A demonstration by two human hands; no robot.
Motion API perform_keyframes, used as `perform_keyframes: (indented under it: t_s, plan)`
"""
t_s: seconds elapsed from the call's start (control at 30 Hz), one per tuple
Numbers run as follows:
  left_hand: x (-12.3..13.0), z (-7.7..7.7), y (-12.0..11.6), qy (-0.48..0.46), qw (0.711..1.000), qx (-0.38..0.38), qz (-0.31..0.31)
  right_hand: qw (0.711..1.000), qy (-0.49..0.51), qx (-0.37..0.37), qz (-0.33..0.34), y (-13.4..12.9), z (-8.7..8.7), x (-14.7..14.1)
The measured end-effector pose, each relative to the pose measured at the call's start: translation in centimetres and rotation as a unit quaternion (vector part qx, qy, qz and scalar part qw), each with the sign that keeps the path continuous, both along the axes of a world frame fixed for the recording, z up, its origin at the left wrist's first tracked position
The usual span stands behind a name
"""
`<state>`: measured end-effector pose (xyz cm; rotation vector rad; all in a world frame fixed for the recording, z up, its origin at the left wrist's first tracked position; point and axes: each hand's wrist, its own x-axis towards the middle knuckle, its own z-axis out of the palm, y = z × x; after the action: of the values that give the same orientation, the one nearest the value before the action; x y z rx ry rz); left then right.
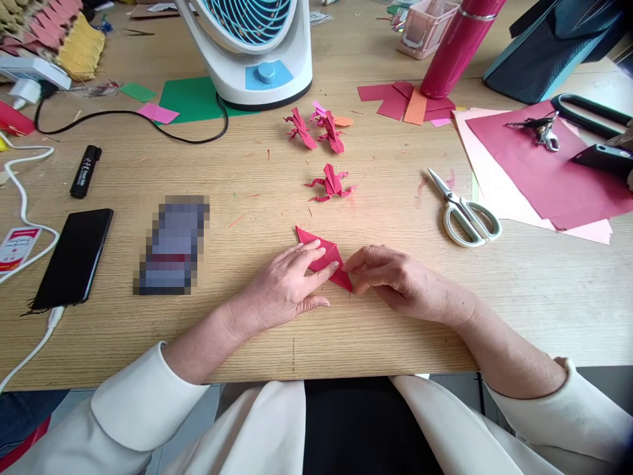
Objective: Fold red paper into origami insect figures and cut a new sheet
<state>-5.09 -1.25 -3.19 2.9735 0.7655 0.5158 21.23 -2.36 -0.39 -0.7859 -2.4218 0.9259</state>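
Observation:
A folded red paper piece (332, 254) lies on the wooden table in front of me. My left hand (291, 280) rests over its left part, fingers spread and pressing it down. At its right edge is my right hand (400, 280), with thumb and fingers pinched together near the paper's lower right corner; what is between the fingertips is hidden. Just beyond sits a red folded paper figure (330, 183) with thin legs, and farther back are several more, one at the left (299, 129) and one at the right (331, 132).
Scissors (467, 214) lie to the right, near red sheets (534, 171) with keys on top. A fan (262, 59) and a red bottle (457, 49) stand at the back. Left are a black phone (73, 257), a blurred rectangular item (173, 244) and a marker (86, 171).

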Motion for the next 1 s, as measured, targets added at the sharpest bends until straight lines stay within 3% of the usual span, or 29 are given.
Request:
perform_keyframes:
  t_s: [0.17, 0.43, 0.6, 1.0]
  plan:
    - [-0.1, 0.1, 0.0, 0.001, 1.0, -0.006, 0.001, 1.0, 0.004, -0.009, -0.022, 0.1, -0.2, 0.2]
    - [-0.2, 0.0, 0.1, -0.005, 1.0, -0.014, 0.0, 1.0, 0.001, -0.008, -0.005, 0.2, -0.2, 0.3]
    - [-0.9, 0.4, 0.4, -0.035, 0.997, -0.074, 0.008, 0.999, -0.023, 0.028, -0.037, 0.0, -0.5, -0.2]
    - [-2.1, 0.8, 1.8, -0.05, 0.987, -0.145, -0.046, 0.999, -0.008, 0.047, -0.009, 0.1, -0.9, -0.3]
